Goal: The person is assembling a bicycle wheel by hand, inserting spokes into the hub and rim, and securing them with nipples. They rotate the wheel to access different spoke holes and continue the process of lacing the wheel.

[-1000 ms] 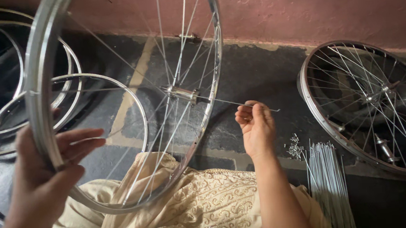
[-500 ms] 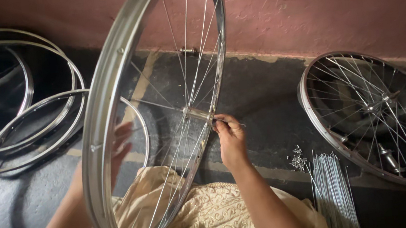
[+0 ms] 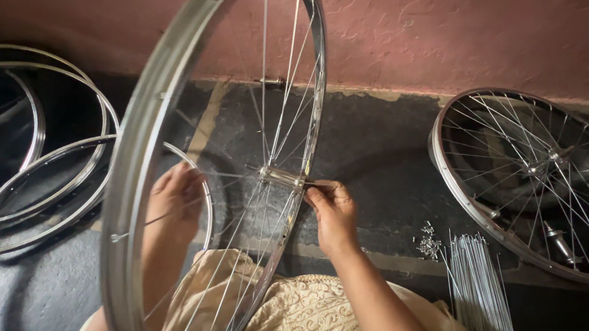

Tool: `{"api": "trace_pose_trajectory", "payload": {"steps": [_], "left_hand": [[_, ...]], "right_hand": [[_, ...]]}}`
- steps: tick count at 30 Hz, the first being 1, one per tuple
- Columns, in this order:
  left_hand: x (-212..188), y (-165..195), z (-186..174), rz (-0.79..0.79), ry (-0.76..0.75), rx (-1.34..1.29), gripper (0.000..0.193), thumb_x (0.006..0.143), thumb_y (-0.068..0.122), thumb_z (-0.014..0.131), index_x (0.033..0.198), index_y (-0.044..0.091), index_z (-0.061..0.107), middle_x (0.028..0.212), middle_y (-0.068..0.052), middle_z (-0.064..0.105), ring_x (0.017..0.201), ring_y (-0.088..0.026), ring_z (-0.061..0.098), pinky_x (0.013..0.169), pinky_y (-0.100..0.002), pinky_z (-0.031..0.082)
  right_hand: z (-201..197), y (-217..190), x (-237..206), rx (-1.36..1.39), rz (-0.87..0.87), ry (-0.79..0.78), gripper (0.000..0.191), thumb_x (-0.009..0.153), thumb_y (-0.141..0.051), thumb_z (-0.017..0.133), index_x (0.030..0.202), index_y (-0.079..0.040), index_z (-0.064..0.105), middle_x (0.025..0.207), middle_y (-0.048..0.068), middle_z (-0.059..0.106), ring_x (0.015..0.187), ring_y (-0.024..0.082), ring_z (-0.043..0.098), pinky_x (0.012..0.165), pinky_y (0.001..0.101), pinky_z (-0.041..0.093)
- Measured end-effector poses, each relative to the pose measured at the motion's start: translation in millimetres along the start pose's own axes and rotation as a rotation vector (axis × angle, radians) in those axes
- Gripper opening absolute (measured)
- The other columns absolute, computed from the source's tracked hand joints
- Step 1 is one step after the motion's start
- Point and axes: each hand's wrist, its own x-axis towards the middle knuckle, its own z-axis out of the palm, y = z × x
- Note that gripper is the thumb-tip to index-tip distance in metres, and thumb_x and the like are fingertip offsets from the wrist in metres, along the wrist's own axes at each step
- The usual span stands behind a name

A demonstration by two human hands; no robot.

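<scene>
A silver spoked bicycle wheel (image 3: 139,158) stands nearly edge-on in front of me, resting on my cream embroidered lap (image 3: 301,321). Its hub (image 3: 281,177) sits at the middle with an axle end sticking out to the right. My right hand (image 3: 334,215) pinches that axle end with fingertips. My left hand (image 3: 176,197) is behind the rim and spokes, fingers curled by the hub side; what it grips is partly hidden by the rim.
Bare silver rims (image 3: 40,180) lie stacked on the dark floor at left. A finished spoked wheel (image 3: 544,179) leans against the pink wall (image 3: 467,22) at right. A bundle of loose spokes (image 3: 476,288) and small nipples (image 3: 429,240) lie by my right knee.
The wheel has turned more edge-on and swung right. My right hand came in from the right onto the axle; my left hand moved from the rim in behind the spokes.
</scene>
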Motion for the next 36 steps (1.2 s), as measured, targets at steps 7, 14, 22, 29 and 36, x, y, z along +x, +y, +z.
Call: {"api": "trace_pose_trajectory", "payload": {"steps": [7, 14, 22, 29, 36], "left_hand": [[-2.5, 24.8, -48.3, -0.012, 0.241, -0.007, 0.011, 0.101, 0.013, 0.063, 0.111, 0.009, 0.065, 0.096, -0.010, 0.071, 0.083, -0.022, 0.070, 0.074, -0.034, 0.060], [-44.6, 69.6, -18.1, 0.199, 0.171, -0.093, 0.005, 0.104, 0.007, 0.067, 0.107, 0.005, 0.064, 0.101, -0.008, 0.067, 0.093, -0.020, 0.069, 0.085, -0.030, 0.062], [-122.4, 105.3, 51.7, 0.772, -0.013, 0.327, 0.019, 0.108, 0.020, 0.072, 0.108, 0.002, 0.065, 0.097, -0.008, 0.071, 0.088, -0.015, 0.070, 0.085, -0.027, 0.060], [-139.3, 125.1, 70.9, 1.385, 0.230, 1.211, 0.040, 0.106, 0.039, 0.077, 0.109, 0.001, 0.066, 0.091, -0.009, 0.070, 0.081, -0.018, 0.071, 0.074, -0.028, 0.058], [-128.2, 123.4, 107.7, 1.353, 0.388, 1.485, 0.068, 0.094, 0.067, 0.078, 0.107, 0.002, 0.067, 0.081, -0.007, 0.067, 0.070, -0.019, 0.069, 0.061, -0.029, 0.055]], "right_hand": [[4.7, 7.7, -5.2, -0.039, 0.029, -0.045, 0.014, 0.093, 0.005, 0.068, 0.104, -0.003, 0.067, 0.104, 0.008, 0.073, 0.095, 0.015, 0.069, 0.091, 0.0312, 0.057], [6.2, 9.4, -7.1, -0.138, 0.015, -0.043, 0.013, 0.091, 0.004, 0.072, 0.102, -0.002, 0.069, 0.102, 0.007, 0.074, 0.091, 0.013, 0.069, 0.086, 0.0290, 0.058], [3.1, 11.4, -6.8, -0.238, -0.015, -0.050, 0.013, 0.089, 0.004, 0.073, 0.101, 0.000, 0.070, 0.103, 0.008, 0.075, 0.089, 0.013, 0.069, 0.085, 0.0274, 0.058], [4.9, 7.8, -7.4, -0.306, -0.047, -0.039, 0.017, 0.088, 0.007, 0.072, 0.103, 0.001, 0.072, 0.104, 0.009, 0.076, 0.089, 0.013, 0.071, 0.085, 0.0278, 0.059], [7.1, 2.9, -9.7, -0.354, -0.081, -0.069, 0.016, 0.089, 0.008, 0.072, 0.105, 0.003, 0.072, 0.103, 0.010, 0.076, 0.091, 0.013, 0.070, 0.087, 0.0284, 0.059]]}}
